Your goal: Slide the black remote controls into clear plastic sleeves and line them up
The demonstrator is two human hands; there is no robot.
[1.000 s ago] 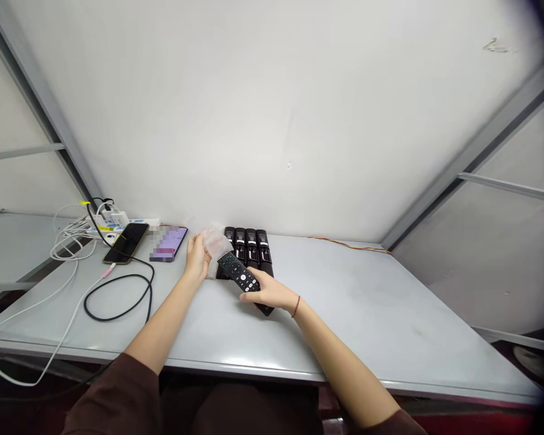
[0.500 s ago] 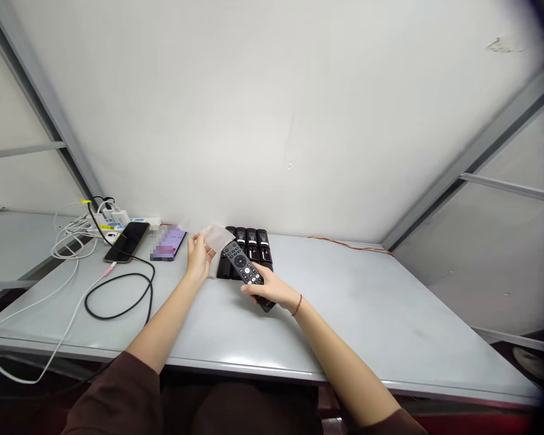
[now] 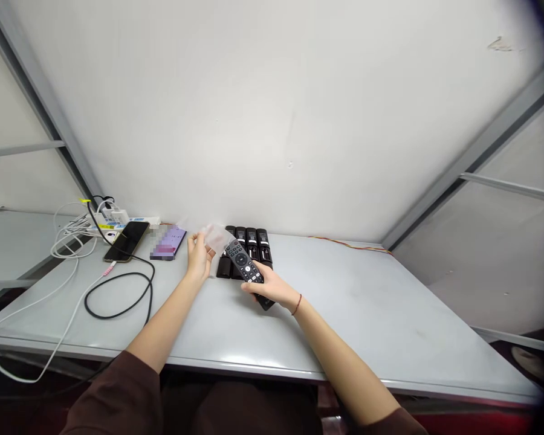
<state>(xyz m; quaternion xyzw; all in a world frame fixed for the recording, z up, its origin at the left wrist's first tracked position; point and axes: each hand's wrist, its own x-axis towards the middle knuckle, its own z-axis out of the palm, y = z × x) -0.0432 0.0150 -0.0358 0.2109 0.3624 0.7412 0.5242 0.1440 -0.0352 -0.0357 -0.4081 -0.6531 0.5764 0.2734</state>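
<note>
1. The right hand (image 3: pixel 272 289) is closed around the lower end of a black remote control (image 3: pixel 243 266), buttons up. The remote's top end angles towards the left hand.
2. The left hand (image 3: pixel 198 258) pinches a thin clear plastic bag (image 3: pixel 215 237) between thumb and fingers. The bag lies just beyond the remote's top end; whether the two touch I cannot tell.
3. Just beyond both hands a row of four black remotes (image 3: pixel 252 240) lies side by side on the table (image 3: pixel 344 314), against the wall.
4. Well to the left of the left hand lie a smartphone (image 3: pixel 127 240) and a looped black cable (image 3: pixel 118 299).
5. Risk, as I judge it: the remote is gripped at one end only, so most of its length hangs free. A loose grip could let it tip and drop onto the row behind.
6. The bag is flimsy and held by one edge. It could fold or slip out of the pinch if the remote's end pushes against it.
</note>
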